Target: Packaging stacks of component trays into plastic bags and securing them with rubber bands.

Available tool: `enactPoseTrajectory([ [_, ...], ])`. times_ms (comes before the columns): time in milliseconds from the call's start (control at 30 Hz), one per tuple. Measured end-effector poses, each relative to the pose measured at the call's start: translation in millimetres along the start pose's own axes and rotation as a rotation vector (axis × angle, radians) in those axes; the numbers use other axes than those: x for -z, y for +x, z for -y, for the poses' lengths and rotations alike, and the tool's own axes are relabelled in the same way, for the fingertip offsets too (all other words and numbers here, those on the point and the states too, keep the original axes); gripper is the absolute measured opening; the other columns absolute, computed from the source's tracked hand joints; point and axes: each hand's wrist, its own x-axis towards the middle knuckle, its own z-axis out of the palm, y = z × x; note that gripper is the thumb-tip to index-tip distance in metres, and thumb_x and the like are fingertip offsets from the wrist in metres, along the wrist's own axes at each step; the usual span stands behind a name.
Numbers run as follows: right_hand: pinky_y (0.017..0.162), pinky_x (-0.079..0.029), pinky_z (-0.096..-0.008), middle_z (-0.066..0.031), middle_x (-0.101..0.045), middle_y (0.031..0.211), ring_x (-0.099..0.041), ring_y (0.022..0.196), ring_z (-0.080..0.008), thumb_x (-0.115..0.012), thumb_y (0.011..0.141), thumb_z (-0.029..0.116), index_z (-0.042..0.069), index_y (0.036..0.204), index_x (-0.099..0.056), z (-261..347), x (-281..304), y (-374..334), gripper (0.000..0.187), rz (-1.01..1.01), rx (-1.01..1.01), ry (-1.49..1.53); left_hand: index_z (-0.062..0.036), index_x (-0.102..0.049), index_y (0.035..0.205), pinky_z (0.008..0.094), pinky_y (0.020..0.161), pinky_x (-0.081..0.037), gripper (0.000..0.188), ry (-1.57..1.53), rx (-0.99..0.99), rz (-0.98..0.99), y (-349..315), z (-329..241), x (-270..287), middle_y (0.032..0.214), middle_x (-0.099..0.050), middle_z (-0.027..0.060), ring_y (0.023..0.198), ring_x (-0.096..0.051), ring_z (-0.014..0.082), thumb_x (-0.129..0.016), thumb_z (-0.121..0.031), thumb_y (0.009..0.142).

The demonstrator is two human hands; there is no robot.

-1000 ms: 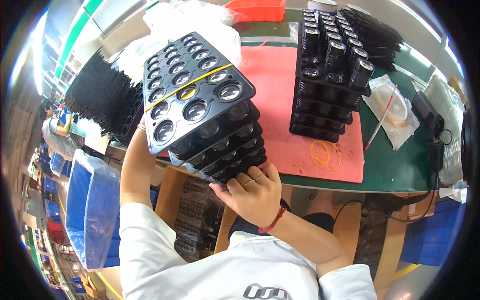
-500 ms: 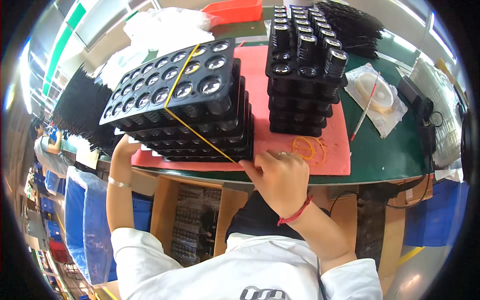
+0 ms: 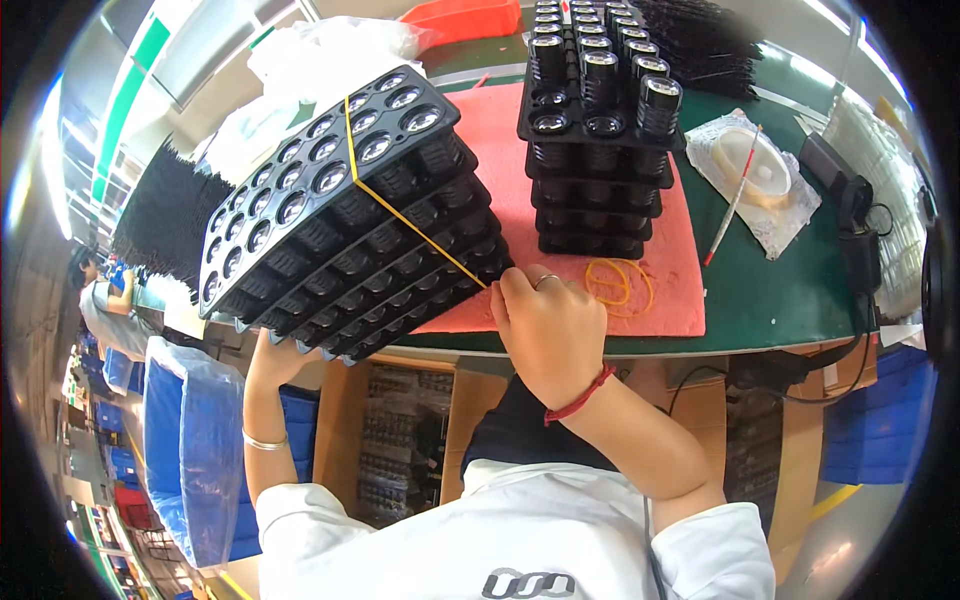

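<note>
Compared with half a second ago, the stack of black plastic trays holding round shiny lens-like pieces point(image 3: 345, 225) is turned and tilted more, and its near lower edge now appears to reach past the rim of the green counter point(image 3: 775, 300). The person's left hand point(image 3: 288, 358) has also come nearer to the body, under the stack.

I judge that the step in hand is stretching the thin yellow elastic band point(image 3: 420, 232) around the stack. The next move seems to call for firm support from below and an even pull, so the trays do not slide apart.

The right hand point(image 3: 553, 325) has a clenched grip, pinching the band beside the stack's lower right corner; its forearm comes diagonally from the lower right. The left forearm rises almost upright; its fingers are hidden, so I cannot tell their grip.
</note>
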Motion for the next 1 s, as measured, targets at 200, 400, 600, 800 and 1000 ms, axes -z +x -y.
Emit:
enactPoseTrajectory([
  [200, 0.049, -0.045, -0.0377, -0.0078, -0.052, 0.069, -0.057, 0.060, -0.0274, -0.068, 0.079, 0.015, 0.007, 0.073, -0.053, -8.0, 2.7, -8.3, 0.018, -0.098, 0.089, 0.211, -0.0036, -0.056, 0.127, 0.0428, 0.112, -0.024, 0.077, 0.387, 0.169, 0.018, 5.5, 9.9, 5.3, 0.138, -0.050, 0.0094, 0.131, -0.038, 0.0321, -0.081, -0.041, 0.064],
  [400, 0.070, -0.045, -0.0385, -0.0029, -0.058, 0.087, -0.057, 0.076, -0.0204, -0.076, 0.066, 0.016, 0.010, 0.079, -0.061, -39.3, 34.5, -37.7, 0.021, -0.121, 0.325, 0.313, -0.0003, -0.055, 0.122, 0.0382, 0.097, -0.040, 0.056, 0.314, -0.223, -0.170, -17.0, 53.0, -3.5, 0.121, -0.059, 0.0120, 0.113, -0.052, 0.0292, -0.062, -0.017, 0.069],
  [600, 0.072, -0.045, -0.0380, -0.0023, -0.061, 0.089, -0.059, 0.080, -0.0226, -0.077, 0.059, 0.009, 0.010, 0.085, -0.065, -76.6, 61.5, -34.7, 0.028, -0.172, 0.287, 0.244, -0.0026, -0.032, 0.136, 0.0353, 0.078, -0.058, 0.077, -0.277, -0.215, -0.352, -41.9, 27.7, -52.5, 0.130, -0.049, 0.0163, 0.107, -0.059, 0.0242, -0.074, 0.009, 0.073],
  [800, 0.074, -0.046, -0.0378, -0.0068, -0.060, 0.097, -0.058, 0.083, -0.0265, -0.073, 0.067, 0.009, 0.008, 0.102, -0.062, -97.4, 71.3, -24.3, 0.037, -0.032, 0.206, 0.221, 0.0068, -0.049, 0.124, 0.0246, 0.061, -0.054, 0.061, -0.561, -0.206, -0.507, -44.6, -68.1, -119.7, 0.110, -0.062, 0.0128, 0.084, -0.064, 0.0177, -0.077, 0.004, 0.069],
  [1000, 0.075, -0.050, -0.0359, -0.0098, -0.058, 0.102, -0.060, 0.090, -0.0300, -0.077, 0.064, 0.008, 0.008, 0.106, -0.058, -95.4, 74.6, -20.6, 0.046, -0.026, 0.121, 0.350, -0.0033, -0.032, 0.137, 0.0326, 0.096, -0.045, 0.106, -0.729, -0.210, -0.765, -55.6, -87.9, -173.9, 0.125, -0.050, 0.0061, 0.114, -0.052, 0.0218, -0.095, -0.018, 0.053],
])
